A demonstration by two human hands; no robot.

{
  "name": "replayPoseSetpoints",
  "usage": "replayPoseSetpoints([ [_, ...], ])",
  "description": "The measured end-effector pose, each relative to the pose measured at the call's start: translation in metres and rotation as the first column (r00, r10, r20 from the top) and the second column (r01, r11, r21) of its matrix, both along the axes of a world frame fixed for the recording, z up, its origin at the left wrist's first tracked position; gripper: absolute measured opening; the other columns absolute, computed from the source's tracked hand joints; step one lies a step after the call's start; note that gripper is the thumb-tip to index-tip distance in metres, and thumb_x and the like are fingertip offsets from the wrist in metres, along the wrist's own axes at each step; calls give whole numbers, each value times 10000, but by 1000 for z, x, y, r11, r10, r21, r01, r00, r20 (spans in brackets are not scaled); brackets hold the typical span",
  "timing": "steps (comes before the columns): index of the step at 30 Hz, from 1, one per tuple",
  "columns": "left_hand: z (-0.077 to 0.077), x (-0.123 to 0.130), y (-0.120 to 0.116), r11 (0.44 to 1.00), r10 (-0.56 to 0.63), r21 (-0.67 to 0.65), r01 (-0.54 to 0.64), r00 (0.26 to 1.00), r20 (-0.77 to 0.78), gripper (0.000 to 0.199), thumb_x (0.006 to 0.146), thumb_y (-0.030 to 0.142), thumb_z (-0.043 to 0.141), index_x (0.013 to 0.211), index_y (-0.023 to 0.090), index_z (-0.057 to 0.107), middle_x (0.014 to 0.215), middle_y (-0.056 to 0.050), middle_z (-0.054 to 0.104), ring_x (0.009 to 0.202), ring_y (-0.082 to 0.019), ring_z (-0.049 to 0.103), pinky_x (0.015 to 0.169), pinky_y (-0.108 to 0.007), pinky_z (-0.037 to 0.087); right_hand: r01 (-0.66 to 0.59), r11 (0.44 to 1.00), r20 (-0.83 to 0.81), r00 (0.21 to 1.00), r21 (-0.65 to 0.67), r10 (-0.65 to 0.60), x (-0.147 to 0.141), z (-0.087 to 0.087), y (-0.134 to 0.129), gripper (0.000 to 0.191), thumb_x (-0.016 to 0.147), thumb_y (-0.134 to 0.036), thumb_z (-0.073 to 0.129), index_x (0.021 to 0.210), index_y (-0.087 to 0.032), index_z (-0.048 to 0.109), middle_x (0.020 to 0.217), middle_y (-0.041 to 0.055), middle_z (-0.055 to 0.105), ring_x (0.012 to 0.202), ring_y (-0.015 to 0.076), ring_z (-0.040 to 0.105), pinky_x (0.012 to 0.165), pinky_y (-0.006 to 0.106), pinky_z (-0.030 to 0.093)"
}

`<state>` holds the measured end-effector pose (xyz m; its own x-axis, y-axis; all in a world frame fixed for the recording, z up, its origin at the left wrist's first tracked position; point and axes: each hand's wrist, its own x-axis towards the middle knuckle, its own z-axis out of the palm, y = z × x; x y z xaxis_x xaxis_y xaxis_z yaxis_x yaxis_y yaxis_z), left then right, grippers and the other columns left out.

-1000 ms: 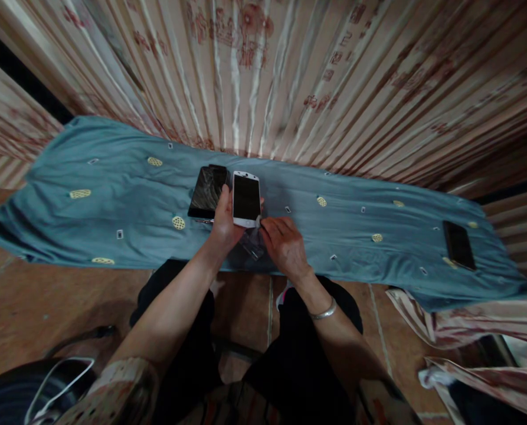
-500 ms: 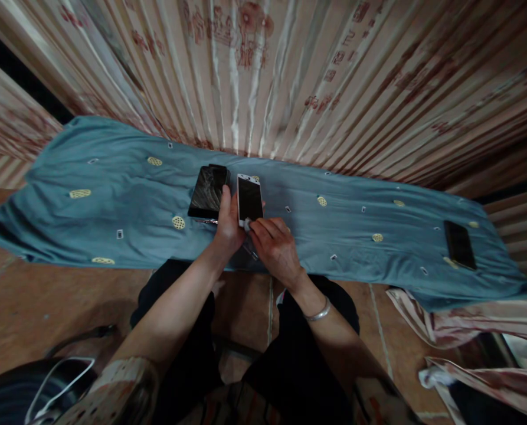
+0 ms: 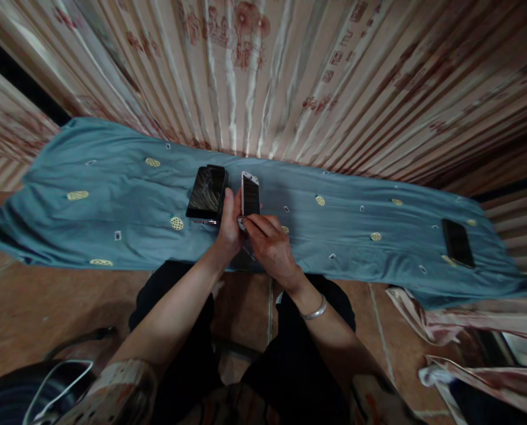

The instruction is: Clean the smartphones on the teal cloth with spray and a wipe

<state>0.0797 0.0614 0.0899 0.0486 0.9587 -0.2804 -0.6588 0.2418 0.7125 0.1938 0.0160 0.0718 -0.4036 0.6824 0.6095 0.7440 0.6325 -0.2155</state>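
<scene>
Upright over the cloth, a white smartphone with a dark screen is held by its sides in my left hand, thumb on the left edge. My right hand is closed at the phone's lower end, its fingertips pinching something small and pale that I cannot make out. Just left of the phone lies a stack of dark devices; the top one has a cracked-looking, streaked screen. A thin greyish thing shows partly below my hands, too hidden to name.
A blue patterned cloth covers the long low surface. At its right end lies a black smartphone. Pleated curtains hang right behind it. A white cable rests on a dark round thing at lower left.
The white smartphone has turned in my left hand and now shows more edge-on. My right fingers have shifted slightly left along its lower end.
</scene>
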Motion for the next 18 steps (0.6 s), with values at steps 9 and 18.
replayPoseSetpoints([
  [9, 15, 11, -11, 993, -115, -4, 116, 991, 65, 633, 1106, 549, 288, 1429, 192, 699, 1146, -93, 823, 1227, -253, 731, 1049, -367, 592, 68, 996, 56, 996, -59, -65, 9, 0, 14, 352, 1078, -126, 515, 1356, -168, 726, 1309, 144, 741, 1162, 247, 678, 1124, 436, 543],
  [18, 1, 15, -13, 994, -105, 2, 105, 990, 94, 523, 1118, 422, 337, 1350, 169, 732, 1148, -92, 820, 1325, -263, 688, 1108, -387, 561, 154, 986, 27, 988, -57, -153, 13, 9, 30, 324, 1082, -160, 527, 1327, -184, 739, 1303, 156, 741, 1155, 270, 676, 1110, 437, 539],
])
